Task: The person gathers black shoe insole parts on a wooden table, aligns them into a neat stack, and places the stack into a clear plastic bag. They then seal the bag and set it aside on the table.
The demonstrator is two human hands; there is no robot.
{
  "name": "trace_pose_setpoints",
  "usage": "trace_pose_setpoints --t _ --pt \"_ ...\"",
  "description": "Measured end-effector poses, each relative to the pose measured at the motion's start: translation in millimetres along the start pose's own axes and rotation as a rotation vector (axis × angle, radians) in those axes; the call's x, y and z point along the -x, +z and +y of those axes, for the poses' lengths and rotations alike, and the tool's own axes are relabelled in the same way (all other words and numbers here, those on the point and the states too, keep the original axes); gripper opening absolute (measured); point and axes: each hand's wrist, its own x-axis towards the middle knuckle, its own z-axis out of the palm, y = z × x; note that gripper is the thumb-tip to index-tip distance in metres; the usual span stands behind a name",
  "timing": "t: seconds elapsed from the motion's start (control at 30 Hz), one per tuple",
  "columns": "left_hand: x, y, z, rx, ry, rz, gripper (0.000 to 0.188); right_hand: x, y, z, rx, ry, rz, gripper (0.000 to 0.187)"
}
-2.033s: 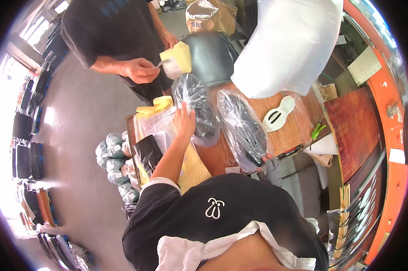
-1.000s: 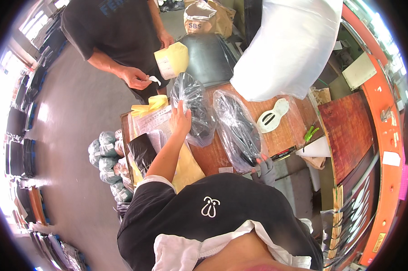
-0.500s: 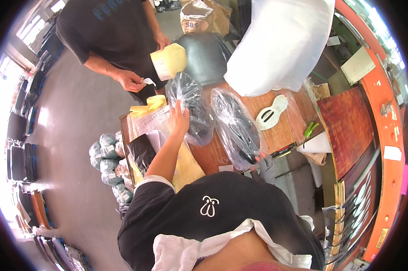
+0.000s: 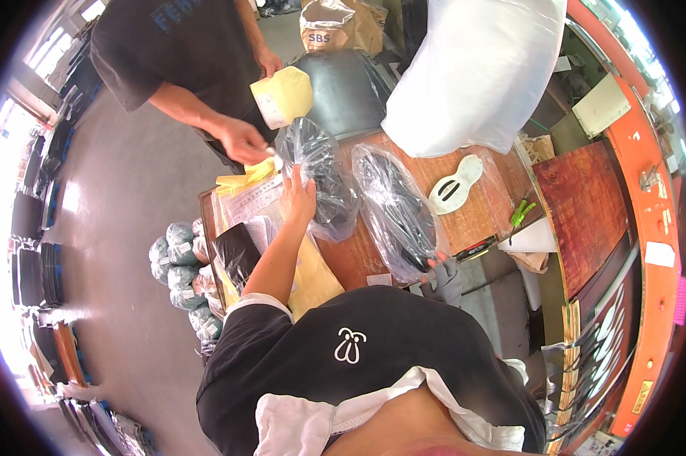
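Note:
Two clear plastic bags with dark contents lie side by side on the wooden table: a left bag (image 4: 324,182) and a right bag (image 4: 396,209). My left hand (image 4: 299,199) is open, its bare fingers stretched out against the near left side of the left bag. At the near end of the right bag is my right hand (image 4: 443,280), in a grey glove with bare fingertips. Its fingers are apart and touch the plastic. Across the table, a co-worker's hand (image 4: 244,143) reaches to the left bag with a small white slip. The co-worker's other hand holds a yellow paper packet (image 4: 282,97).
A white sole-shaped template (image 4: 455,185) and green-handled snips (image 4: 522,213) lie to the right. Large white plastic sheeting (image 4: 472,76) covers the far right corner. Papers (image 4: 251,199) and a black packet (image 4: 236,247) are at the left edge. Wrapped bundles (image 4: 182,254) are stacked beside the table.
The co-worker's hand with the white slip has moved right and toward me, up to the left bag. My hands stay almost where they were.

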Motion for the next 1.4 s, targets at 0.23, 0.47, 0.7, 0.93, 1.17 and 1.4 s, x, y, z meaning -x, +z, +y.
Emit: trace_pose_setpoints --t 0.23,0.47,0.7,0.93,1.17,1.4 --pt "0 2 -1 0.007 0.022 0.041 0.056 0 -2 -1 0.020 -0.017 -0.016 0.045" --pt "1 -2 3 0.026 -0.026 -0.017 0.055 -1 -3 1 0.007 -0.001 -0.044 0.044" --pt "2 -7 7 0.040 -0.069 -0.056 0.055 -1 -4 1 0.000 0.028 -0.099 0.041" --pt "3 -5 6 0.034 -0.011 0.037 0.056 -4 -4 1 0.017 -0.003 -0.114 0.042" --pt "2 -3 0 0.134 -0.044 -0.015 0.055 -7 -5 4 0.016 -0.007 -0.142 0.047" --pt "2 5 -8 0.216 0.043 0.126 0.055 -10 -7 8 0.052 -0.025 -0.199 0.048"
